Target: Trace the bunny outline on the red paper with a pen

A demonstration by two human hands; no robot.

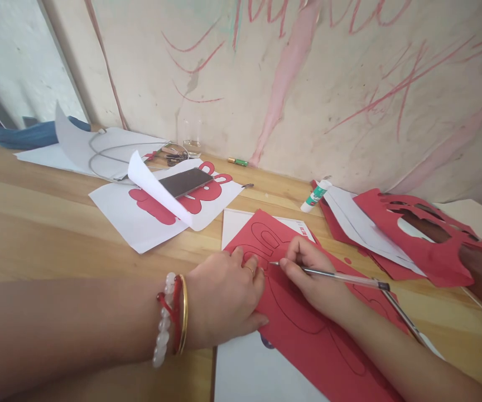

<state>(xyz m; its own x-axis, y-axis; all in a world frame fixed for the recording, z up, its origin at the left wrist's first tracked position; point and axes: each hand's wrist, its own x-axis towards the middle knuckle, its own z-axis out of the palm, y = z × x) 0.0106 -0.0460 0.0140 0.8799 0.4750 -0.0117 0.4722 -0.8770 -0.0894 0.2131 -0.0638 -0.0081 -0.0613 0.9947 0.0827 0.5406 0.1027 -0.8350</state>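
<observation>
Pen (345, 276) — in right hand's closed grip (318, 286), over red paper (302, 312).

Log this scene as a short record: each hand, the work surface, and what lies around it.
left hand: spread palm down on the red sheet
right hand: holding a pen, tip at the red sheet
red sheet: bears dark drawn outlines
left wrist: beads, red cord and gold bangle
far left: phone lying on a white sheet with a red shape
far right: glue stick beside papers; cut red paper
</observation>
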